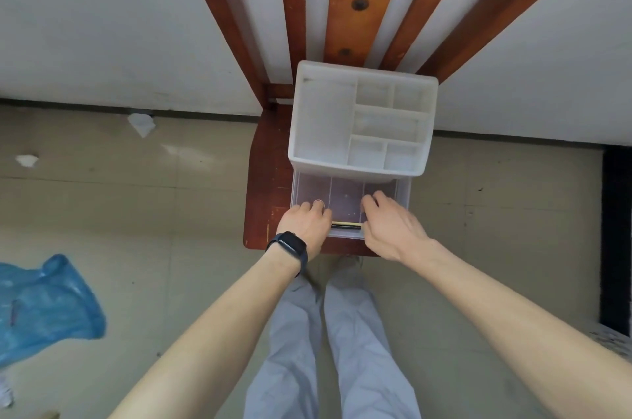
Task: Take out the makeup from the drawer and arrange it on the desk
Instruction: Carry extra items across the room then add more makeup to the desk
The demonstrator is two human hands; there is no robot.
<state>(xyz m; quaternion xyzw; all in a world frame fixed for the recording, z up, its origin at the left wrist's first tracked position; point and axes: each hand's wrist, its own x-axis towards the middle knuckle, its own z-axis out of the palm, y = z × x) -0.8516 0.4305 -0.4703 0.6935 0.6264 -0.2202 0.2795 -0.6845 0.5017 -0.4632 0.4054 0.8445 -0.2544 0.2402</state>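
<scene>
Drawer [345, 199] stood open at the front edge of the chair seat [265, 179]; my left hand [304, 221] and right hand [390, 225] flanked a dark makeup stick [346, 225], grips I couldn't tell.

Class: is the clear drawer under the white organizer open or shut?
Open: the drawer sticks out in front of the organizer, its dividers exposed.
</scene>
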